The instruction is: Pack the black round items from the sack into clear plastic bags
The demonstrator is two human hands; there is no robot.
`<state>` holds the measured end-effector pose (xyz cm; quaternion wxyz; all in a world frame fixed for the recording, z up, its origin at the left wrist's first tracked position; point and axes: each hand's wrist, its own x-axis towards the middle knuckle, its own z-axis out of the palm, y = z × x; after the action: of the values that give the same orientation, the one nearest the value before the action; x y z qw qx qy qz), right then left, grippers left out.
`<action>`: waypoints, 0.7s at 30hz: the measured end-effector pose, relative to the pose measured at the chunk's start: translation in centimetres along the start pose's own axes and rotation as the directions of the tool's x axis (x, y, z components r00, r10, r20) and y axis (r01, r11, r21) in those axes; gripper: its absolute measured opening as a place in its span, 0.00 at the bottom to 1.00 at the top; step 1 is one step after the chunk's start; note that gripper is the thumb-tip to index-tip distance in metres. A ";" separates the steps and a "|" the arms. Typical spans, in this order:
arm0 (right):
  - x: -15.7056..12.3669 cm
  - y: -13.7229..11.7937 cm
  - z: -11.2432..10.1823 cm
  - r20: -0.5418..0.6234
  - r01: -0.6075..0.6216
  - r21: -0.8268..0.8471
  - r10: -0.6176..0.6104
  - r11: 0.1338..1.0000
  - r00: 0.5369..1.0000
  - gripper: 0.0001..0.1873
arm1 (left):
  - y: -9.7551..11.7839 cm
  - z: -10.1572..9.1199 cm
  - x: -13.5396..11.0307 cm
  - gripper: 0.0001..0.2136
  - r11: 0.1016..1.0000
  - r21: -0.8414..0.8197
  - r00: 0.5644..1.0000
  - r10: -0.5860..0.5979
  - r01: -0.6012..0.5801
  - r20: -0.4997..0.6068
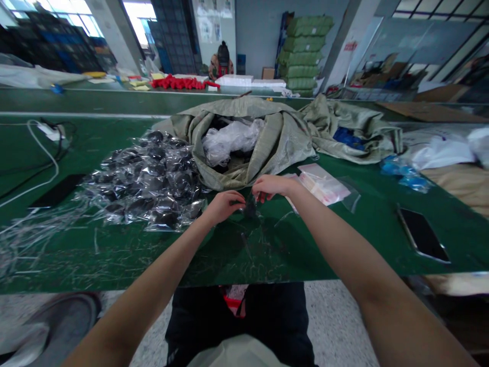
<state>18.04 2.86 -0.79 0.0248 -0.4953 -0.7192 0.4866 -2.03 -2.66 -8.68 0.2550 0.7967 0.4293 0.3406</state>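
Note:
A small clear plastic bag with something dark inside (250, 210) is held just above the green table (214, 260). My left hand (226, 205) pinches its left side with thumb and fingertips. On the other side, my right hand (270, 186) grips the bag's upper right edge, fingers curled. What the dark content is, I cannot make out. To the left lies a heap of clear bags with dark round items in them (153, 176). Behind my hands an olive woven sack (282, 135) gapes, showing crumpled clear plastic (233, 138) and dark things inside.
Flat clear bags with pinkish paper (323, 183) lie right of my hands. A phone (422, 233) rests at the right, and a black flat device (57, 191) at the left. Thin plastic strips (42, 229) litter the front left. A person (221, 61) sits beyond the far table.

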 end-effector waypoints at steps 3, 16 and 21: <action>-0.4 0.1 -0.6 0.035 0.017 0.034 -0.018 0.999 0.999 0.10 | 0.0 0.2 0.3 0.07 1.000 0.002 1.000 0.016 -0.016 0.018; -1.3 7.8 5.9 -0.593 0.358 0.020 -0.277 0.934 0.756 0.12 | -0.9 0.5 0.6 0.13 0.975 -0.026 0.975 -0.221 0.221 -0.023; -0.7 7.6 6.7 -0.627 0.400 -0.042 -0.336 0.916 0.703 0.09 | -0.7 0.2 0.5 0.13 0.970 -0.040 0.970 -0.243 0.242 -0.023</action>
<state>20.15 -1.89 -9.47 0.3810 -0.4721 -0.7298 0.3151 -2.01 -1.86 -9.15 0.3033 0.7287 0.5204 0.3260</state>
